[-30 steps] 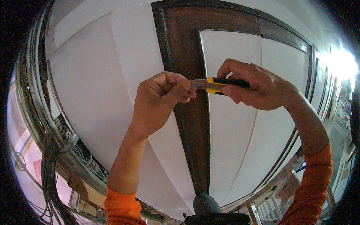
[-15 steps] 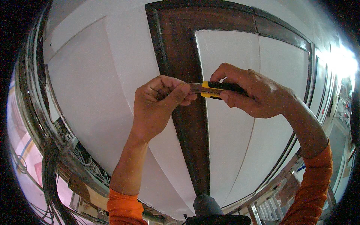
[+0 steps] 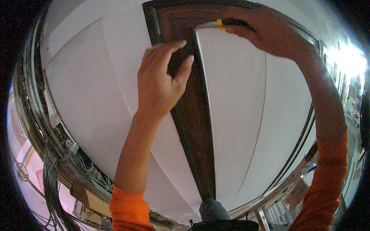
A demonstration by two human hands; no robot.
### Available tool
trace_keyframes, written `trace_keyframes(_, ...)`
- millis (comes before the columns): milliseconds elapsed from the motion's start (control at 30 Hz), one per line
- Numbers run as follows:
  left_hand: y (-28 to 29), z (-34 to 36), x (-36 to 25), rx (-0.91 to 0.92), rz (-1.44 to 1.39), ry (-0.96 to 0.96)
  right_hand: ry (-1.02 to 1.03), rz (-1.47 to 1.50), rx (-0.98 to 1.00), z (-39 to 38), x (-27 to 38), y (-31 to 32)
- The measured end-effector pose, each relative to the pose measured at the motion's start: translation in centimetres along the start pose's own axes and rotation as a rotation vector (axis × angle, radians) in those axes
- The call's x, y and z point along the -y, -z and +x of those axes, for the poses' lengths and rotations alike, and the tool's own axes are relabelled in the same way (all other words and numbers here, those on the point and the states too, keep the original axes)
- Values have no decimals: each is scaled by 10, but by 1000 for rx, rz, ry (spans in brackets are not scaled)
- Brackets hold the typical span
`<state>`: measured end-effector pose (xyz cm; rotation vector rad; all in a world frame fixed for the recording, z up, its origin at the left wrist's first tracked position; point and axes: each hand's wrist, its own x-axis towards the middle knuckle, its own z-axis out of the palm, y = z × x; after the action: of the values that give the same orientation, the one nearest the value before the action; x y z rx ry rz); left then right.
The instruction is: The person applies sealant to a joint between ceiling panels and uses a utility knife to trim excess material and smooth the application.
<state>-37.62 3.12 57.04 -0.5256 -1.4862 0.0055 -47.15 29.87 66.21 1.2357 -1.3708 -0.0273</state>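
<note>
In the head view, the right hand [image 3: 266,32] at one o'clock had its grip pinching a yellow-and-black knife [image 3: 221,24], blade [image 3: 208,25] toward nine, by the white panel's [image 3: 235,96] top corner. At eleven, the left hand's [image 3: 160,82] grip was spread, fingertips before brown wood [image 3: 194,127].

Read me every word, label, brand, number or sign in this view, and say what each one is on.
No text can be read.
Knife in the right hand: no legible marking.
White panels and brown frame: no lettering shows.
Clutter at the right edge: too small and blurred to tell.
</note>
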Motion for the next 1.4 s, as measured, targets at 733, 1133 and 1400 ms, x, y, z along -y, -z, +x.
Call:
trace_keyframes(733,-47,42,39,-51,229,-258,-282,-170,249,24,-2,0)
trace_keyframes(1133,-47,41,34,-62,273,-264,-221,-173,186,21,-5,-8)
trace_keyframes(1400,-47,40,35,-80,241,-269,-178,-161,138,18,-5,-8)
